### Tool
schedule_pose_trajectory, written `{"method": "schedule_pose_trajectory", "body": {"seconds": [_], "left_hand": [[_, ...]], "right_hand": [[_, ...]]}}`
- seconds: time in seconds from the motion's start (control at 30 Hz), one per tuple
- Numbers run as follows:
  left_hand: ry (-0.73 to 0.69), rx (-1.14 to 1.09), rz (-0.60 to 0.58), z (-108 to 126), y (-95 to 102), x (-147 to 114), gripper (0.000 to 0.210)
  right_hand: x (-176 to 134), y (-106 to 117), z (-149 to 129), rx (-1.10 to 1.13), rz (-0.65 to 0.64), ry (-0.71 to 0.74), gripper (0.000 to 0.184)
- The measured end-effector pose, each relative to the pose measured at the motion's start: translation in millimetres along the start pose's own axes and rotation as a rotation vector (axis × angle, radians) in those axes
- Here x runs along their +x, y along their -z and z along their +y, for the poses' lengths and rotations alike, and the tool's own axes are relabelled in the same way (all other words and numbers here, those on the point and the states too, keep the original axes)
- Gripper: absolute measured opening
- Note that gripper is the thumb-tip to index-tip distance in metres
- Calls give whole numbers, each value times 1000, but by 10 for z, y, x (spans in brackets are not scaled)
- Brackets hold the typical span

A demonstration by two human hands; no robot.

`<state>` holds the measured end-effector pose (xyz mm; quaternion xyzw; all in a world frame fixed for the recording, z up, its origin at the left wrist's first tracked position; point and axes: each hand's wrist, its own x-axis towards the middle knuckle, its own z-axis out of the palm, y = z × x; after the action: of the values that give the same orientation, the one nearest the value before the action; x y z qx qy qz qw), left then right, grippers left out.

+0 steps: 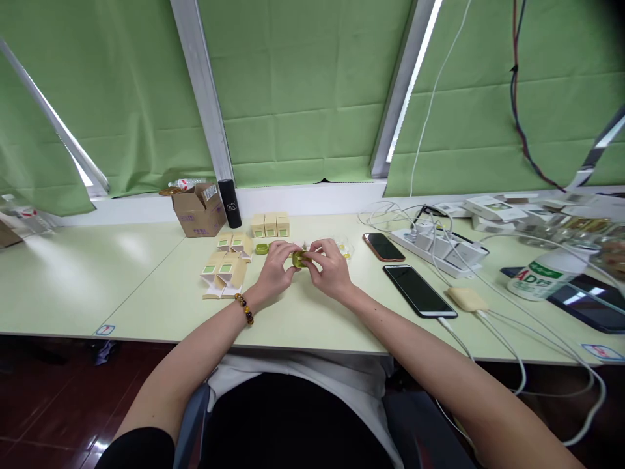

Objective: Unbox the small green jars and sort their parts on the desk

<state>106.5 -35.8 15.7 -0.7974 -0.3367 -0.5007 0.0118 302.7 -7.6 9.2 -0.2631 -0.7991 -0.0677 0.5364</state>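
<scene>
Together, two hands on one green item

And here come both arms into view: my left arm slants forward and inward, my right arm mirrors it from the other side. Out front, my left hand and right hand face each other, close together, fingers curled, each thumb pressing in below: a two-handed pinch!

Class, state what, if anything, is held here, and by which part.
A small green case, held by its sides between the left hand and right hand.
</scene>
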Motion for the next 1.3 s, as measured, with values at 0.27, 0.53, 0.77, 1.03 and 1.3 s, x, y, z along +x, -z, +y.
{"method": "schedule_pose_trajectory", "body": {"seconds": [0.27, 0.53, 0.77, 1.03, 1.3], "left_hand": [[-82, 71, 0, -2, -11, -10, 46], [-94, 64, 60, 38, 6, 18, 45], [-66, 35, 118, 44, -1, 23, 45], [-42, 37, 142, 59, 4, 33, 42], [-15, 36, 157, 49, 15, 39, 42]], "right_hand": [[13, -4, -68, -95, -8, -8, 19], [27, 4, -74, -146, 5, 41, 19], [51, 26, -88, -193, 114, 201, 17], [63, 46, -88, -224, 116, 278, 20], [14, 41, -66, -202, -6, 176, 27]]}}
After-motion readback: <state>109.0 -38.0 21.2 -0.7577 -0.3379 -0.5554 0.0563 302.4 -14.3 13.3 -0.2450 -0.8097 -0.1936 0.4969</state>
